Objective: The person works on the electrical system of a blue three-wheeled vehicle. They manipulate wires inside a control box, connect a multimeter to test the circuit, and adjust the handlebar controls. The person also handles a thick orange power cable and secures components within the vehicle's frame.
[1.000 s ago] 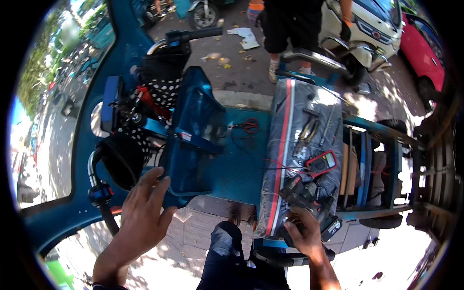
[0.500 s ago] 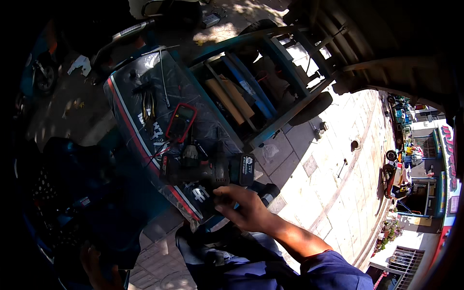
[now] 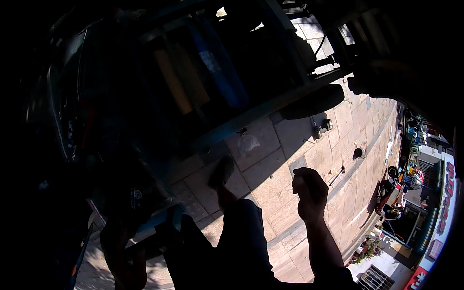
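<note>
My right hand (image 3: 311, 193) is raised over the sunlit paving, dark against it. Its fingers are curled together with the thumb pressed to them; anything small inside is hidden. My left hand (image 3: 121, 256) is low on the left, in deep shadow, beside a teal box-shaped corner (image 3: 166, 220) that seems part of the vehicle. Its fingers are too dark to tell whether they grip that edge. The vehicle's covered surface at the left is nearly black, and the tools on it barely show.
An open vehicle frame (image 3: 246, 121) with a blue bar (image 3: 212, 63) and a tan strip (image 3: 171, 79) fills the upper part. A tyre (image 3: 316, 101) stands at its side. Small metal parts (image 3: 324, 128) lie on the paving (image 3: 270, 212). Parked three-wheelers (image 3: 391, 193) and a shopfront are at the right.
My right hand has moved right, away from the power tool and the covered surface. My left hand has come up and right. The view has shifted, and the vehicle looks much darker.
</note>
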